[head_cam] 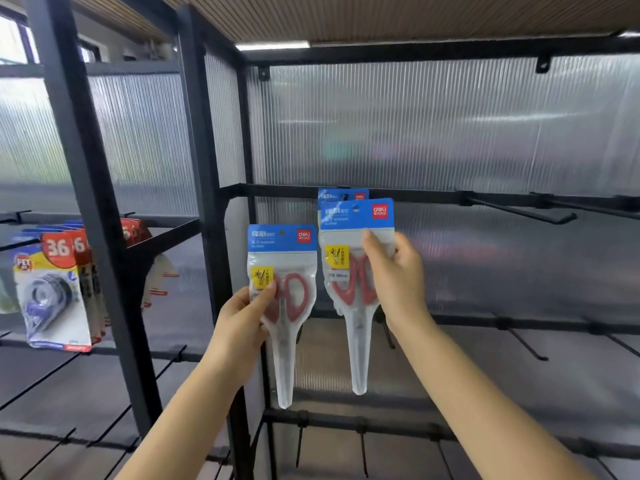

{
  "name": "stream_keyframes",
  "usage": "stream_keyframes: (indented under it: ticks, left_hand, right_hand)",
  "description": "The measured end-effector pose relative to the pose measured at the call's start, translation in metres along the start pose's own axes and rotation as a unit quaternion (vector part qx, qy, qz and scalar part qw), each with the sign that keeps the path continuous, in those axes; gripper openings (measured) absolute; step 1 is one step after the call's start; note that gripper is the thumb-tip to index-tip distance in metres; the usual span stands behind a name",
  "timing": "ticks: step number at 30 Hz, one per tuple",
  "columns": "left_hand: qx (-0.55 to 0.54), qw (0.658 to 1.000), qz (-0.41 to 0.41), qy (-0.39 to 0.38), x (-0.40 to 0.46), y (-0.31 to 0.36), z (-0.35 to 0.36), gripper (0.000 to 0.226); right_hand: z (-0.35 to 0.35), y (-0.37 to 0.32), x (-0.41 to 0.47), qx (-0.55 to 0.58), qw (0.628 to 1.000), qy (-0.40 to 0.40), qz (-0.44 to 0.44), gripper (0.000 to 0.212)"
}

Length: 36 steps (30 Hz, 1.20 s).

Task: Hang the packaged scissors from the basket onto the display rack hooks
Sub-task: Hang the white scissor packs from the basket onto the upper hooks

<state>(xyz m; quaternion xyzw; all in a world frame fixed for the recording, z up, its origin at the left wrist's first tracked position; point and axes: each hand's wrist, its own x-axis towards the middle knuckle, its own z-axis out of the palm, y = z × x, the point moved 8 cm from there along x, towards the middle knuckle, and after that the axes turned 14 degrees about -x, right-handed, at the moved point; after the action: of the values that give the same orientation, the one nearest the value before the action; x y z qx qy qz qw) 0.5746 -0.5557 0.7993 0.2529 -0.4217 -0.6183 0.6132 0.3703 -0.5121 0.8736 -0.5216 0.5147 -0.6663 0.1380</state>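
Note:
My left hand (242, 323) pinches a packaged pair of red-handled scissors (284, 306) by its left side, held upright in front of the rack's black post. My right hand (394, 271) grips a second scissors pack (353, 237) with a blue header, raised against the rack's upper bar (433, 196). Right behind it the blue top of a third pack (343, 194) shows at the bar; its hook is hidden. The basket is out of view.
Bare black hooks (519, 211) stick out from the upper bar to the right, with more on lower bars (526, 344). On the left rack section hang correction tape packs (52, 292). A ribbed translucent panel (450, 126) backs the rack.

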Motion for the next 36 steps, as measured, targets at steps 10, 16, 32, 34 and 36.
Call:
stream_keyframes:
  ticks: [10, 16, 32, 34, 36]
  left_hand:
    - [-0.019, 1.0, -0.001, 0.019, 0.027, 0.0, -0.005, 0.02]
    - [-0.01, 0.999, -0.007, 0.031, 0.033, -0.004, -0.012, 0.019]
    - [-0.002, 0.999, -0.008, 0.031, 0.035, -0.011, -0.014, 0.022]
    - [0.001, 1.0, -0.01, 0.029, 0.035, -0.014, -0.013, 0.02]
    - [0.004, 1.0, -0.011, 0.028, 0.034, -0.017, -0.012, 0.018]
  right_hand:
    - [0.014, 0.013, 0.038, -0.025, 0.999, 0.044, 0.008, 0.012]
    - [0.021, 0.017, 0.047, -0.012, 0.998, 0.051, 0.017, 0.015]
    - [0.028, 0.041, 0.074, -0.112, 0.991, 0.065, -0.03, 0.025]
    - [0.027, 0.041, 0.079, -0.147, 0.986, 0.066, -0.04, 0.031]
    - [0.027, 0.043, 0.086, -0.173, 0.982, 0.063, -0.04, 0.034]
